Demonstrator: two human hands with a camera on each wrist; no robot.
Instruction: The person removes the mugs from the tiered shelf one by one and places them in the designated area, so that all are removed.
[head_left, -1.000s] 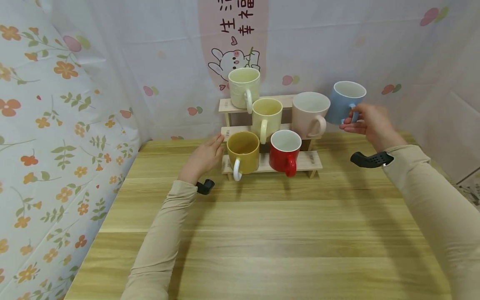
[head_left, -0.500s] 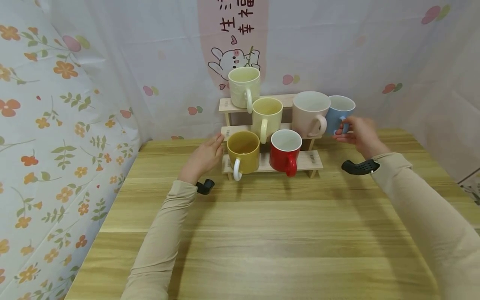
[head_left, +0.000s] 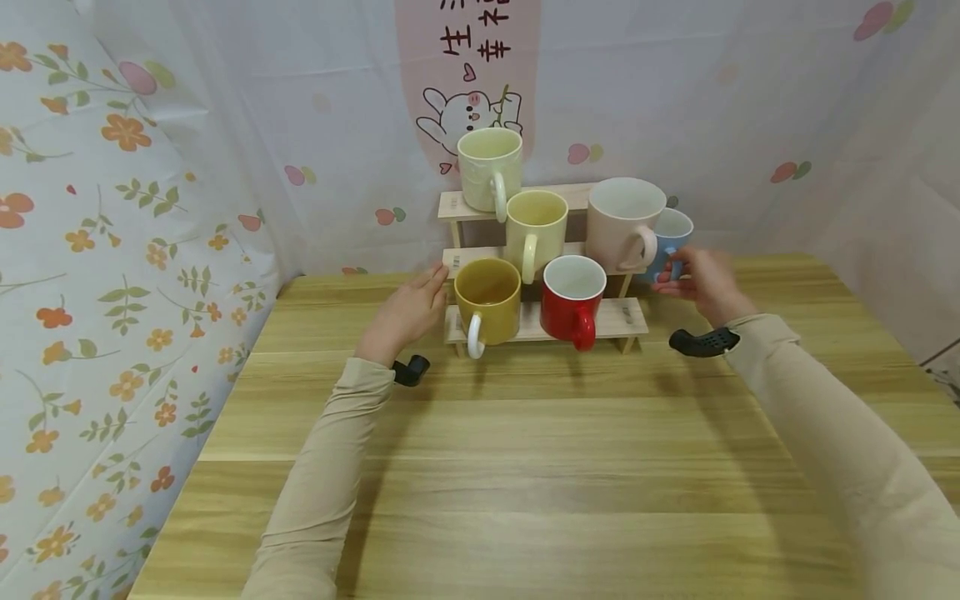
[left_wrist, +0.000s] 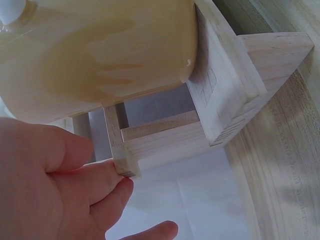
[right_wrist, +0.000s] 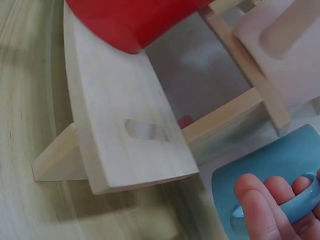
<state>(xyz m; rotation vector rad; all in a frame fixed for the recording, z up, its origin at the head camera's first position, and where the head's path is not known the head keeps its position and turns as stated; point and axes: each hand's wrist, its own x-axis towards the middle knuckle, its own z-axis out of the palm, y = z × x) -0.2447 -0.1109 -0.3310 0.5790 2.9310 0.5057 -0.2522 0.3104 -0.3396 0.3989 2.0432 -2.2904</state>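
At the right end of a three-step wooden rack (head_left: pixel 622 315), my right hand (head_left: pixel 705 283) holds a light blue mug (head_left: pixel 672 227) by its handle. The pink mug partly hides the blue one in the head view, and I cannot tell whether its base touches anything. Fingers curl through the blue handle (right_wrist: pixel 303 201) in the right wrist view. My left hand (head_left: pixel 405 315) touches the left end of the rack's middle shelf with its fingertips (left_wrist: pixel 122 187), beside the mustard mug (head_left: pixel 489 304).
A red mug (head_left: pixel 573 300) shares the lowest shelf with the mustard one. On the middle shelf stand a pale yellow mug (head_left: pixel 536 229) and the large pink mug (head_left: pixel 621 221). A pale green mug (head_left: pixel 490 171) occupies the top shelf. Curtains (head_left: pixel 315 125) hang behind the wooden table (head_left: pixel 525 483).
My right hand has lowered the blue mug and moved it left, partly behind the pink mug. The left hand keeps its place on the rack.
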